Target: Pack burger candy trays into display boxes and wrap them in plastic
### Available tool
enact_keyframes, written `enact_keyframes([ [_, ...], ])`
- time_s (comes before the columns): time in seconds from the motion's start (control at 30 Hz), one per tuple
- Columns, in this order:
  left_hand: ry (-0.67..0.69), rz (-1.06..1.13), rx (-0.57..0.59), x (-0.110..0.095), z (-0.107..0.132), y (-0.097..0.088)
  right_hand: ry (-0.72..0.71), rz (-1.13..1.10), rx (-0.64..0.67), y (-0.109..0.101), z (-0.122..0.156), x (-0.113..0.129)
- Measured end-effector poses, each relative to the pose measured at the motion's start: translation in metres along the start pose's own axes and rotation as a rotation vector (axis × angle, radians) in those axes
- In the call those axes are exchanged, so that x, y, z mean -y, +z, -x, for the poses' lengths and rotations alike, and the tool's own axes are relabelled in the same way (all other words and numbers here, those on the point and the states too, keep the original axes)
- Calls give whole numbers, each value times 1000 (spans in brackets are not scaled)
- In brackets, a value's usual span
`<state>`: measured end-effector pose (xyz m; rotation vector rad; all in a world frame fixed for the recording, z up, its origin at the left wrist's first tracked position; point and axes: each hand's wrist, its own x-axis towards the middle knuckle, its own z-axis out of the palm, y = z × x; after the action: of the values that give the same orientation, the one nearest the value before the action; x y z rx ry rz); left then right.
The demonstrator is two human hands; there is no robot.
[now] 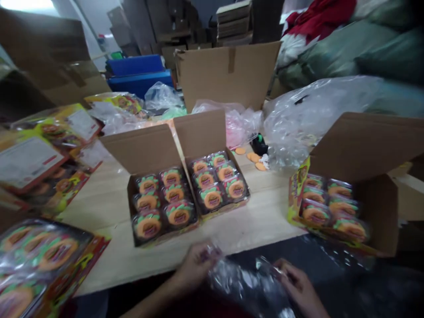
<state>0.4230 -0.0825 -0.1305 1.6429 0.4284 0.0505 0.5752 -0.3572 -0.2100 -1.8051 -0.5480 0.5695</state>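
Observation:
Low in the view, my left hand [198,265] is closed on the upper left edge of a clear plastic bag [241,282]. My right hand [293,282] grips the same bag by its right side, so it hangs between the two hands. Motion blurs both hands a little. Just beyond them on the table stand two open cardboard boxes, a left box [149,148] and a middle box [208,134], each filled with burger-printed packs in clear plastic. Another open box [296,194] with similar packs stands to the right, partly over the table's edge.
At the lower left sits a box of burger packs [58,254]. Plastic-wrapped printed boxes [33,163] are piled behind it. A tape dispenser [259,145] and several orange discs [254,157] lie behind the middle box. Loose clear plastic [318,110] and a large carton [228,75] stand farther back.

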Motion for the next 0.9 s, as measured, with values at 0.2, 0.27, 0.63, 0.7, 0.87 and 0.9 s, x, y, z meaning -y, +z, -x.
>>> enact_keyframes([
  [0.2, -103, 267, -378, -22, 54, -46, -92, -303, 89, 95, -3, 109],
  [0.27, -27, 270, -296, -32, 70, -45, -61, -403, 168, 122, -8, 138],
  [0.63, -66, 636, -619, -33, 70, -49, -514, 23, 525, 170, -8, 177],
  [0.7, -40, 599, -584, -37, 60, -47, -441, -57, 470, 168, -17, 167],
  [0.87, 125, 606, -670, -54, 27, -33, -292, -260, 362, 164, -32, 160],
  [0.9, 130, 654, -722, -59, 20, -30, -298, -292, 394, 165, -32, 160],
])
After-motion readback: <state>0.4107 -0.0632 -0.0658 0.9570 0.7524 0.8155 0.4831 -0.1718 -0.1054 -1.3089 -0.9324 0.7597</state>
